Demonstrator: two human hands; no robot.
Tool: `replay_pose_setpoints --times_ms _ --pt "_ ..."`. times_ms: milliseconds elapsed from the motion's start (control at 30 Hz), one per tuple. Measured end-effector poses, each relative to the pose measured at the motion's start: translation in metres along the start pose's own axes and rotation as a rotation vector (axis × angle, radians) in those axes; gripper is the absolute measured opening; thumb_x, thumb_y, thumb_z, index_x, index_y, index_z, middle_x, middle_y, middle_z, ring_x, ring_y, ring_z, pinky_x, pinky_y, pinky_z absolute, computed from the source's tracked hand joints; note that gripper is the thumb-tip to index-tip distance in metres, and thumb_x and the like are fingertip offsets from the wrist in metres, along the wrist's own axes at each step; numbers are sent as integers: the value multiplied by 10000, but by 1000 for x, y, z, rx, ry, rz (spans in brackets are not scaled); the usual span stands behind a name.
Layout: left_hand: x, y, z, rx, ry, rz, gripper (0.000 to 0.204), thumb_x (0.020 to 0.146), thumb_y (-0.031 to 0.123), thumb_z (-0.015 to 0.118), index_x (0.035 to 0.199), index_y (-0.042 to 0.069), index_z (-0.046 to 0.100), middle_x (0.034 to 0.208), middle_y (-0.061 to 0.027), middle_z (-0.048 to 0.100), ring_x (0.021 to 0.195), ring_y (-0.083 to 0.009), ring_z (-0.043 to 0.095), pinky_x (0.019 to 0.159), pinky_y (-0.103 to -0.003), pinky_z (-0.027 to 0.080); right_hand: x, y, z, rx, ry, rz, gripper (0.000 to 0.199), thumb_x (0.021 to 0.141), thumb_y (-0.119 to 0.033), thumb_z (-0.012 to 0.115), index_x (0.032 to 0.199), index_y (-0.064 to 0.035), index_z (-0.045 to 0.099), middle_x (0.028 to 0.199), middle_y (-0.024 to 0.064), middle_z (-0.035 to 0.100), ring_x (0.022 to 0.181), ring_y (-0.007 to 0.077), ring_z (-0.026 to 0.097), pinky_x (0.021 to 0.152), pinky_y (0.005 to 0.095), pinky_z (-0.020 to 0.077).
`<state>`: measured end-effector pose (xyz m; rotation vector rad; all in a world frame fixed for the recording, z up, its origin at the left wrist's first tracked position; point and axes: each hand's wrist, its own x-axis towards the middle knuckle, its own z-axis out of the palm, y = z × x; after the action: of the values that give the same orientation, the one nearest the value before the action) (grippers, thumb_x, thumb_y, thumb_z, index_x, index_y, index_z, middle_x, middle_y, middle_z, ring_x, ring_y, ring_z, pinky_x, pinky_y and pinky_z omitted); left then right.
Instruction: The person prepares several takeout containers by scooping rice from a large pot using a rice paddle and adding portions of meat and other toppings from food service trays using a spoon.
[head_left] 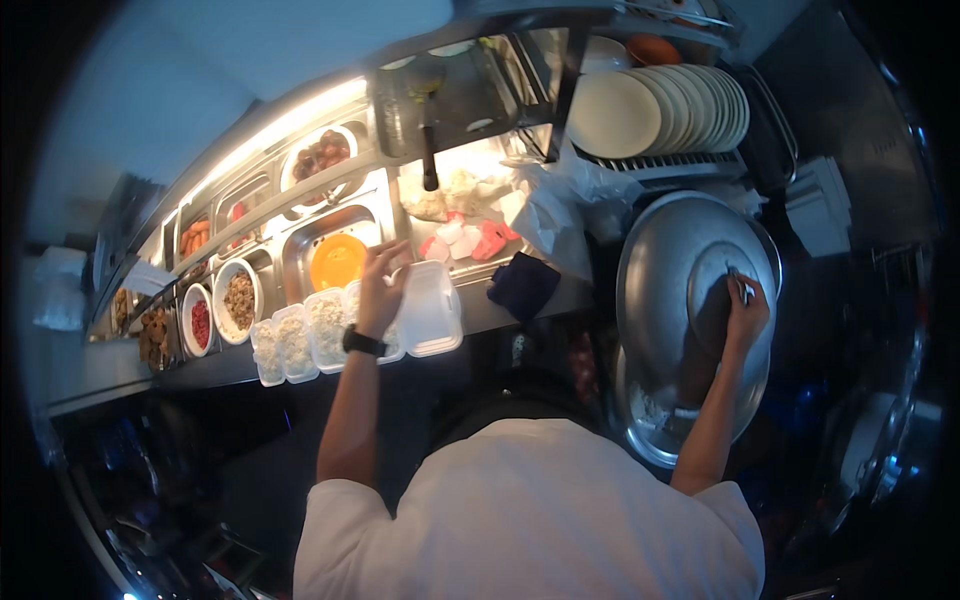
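My left hand (381, 283) rests on a white foam takeaway box (430, 312) with its lid open, at the counter's front edge; a black watch is on that wrist. Beside it stand several white boxes filled with rice (297, 342). My right hand (745, 309) grips the handle on top of a big round metal lid (670, 270), which sits tilted over a large metal pot (655, 425) at the right.
Metal trays hold food along the lit counter: an orange sauce (338, 261), dark round pieces (320, 154), bowls of toppings (238, 299). A stack of white plates (655, 110) stands in a rack at the back right. A dark cloth (522, 284) lies by plastic bags.
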<state>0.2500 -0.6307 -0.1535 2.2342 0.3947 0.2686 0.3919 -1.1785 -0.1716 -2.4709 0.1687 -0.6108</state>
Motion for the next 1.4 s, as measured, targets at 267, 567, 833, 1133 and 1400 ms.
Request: replay_pose_setpoints --times_ms 267,567,833,1133,1400 --pt "11 -81 -52 287 -97 41 238 850 66 632 1082 29 666 1012 -137 625 949 -277 617 836 -344 481 -90 37 -87 -13 -13 309 176 781 -143 768 920 -56 703 660 18 611 526 74 306 506 261 274" --pt "-1 -71 -88 79 -72 126 285 874 55 608 1157 24 615 1032 -158 619 873 -260 642 764 -329 503 -115 54 -71 117 -19 222 198 821 -157 736 958 -36 660 853 96 671 788 166 613 728 285 457" --pt "-101 -134 -201 -27 15 -18 430 889 63 608 1310 50 523 1102 -127 611 851 -197 637 741 -303 516 -102 -152 -28 -142 146 -170 388 795 -167 732 1172 -162 645 1244 178 495 1164 358 478 999 449 399" --pt "-224 -251 -346 -49 268 -245 484 880 -6 594 1350 43 491 1063 -133 631 851 -174 632 707 -281 513 -62 -471 161 79 -686 -94 560 841 -313 683 1270 -44 443 1095 156 593 857 274 630 763 387 509" --pt "-335 -306 -397 79 411 -540 454 912 46 578 1357 67 493 1070 -107 629 788 -139 591 706 -273 500 -18 -511 138 -306 -575 -394 346 758 -99 635 1102 -83 673 933 160 682 783 247 673 718 354 520"
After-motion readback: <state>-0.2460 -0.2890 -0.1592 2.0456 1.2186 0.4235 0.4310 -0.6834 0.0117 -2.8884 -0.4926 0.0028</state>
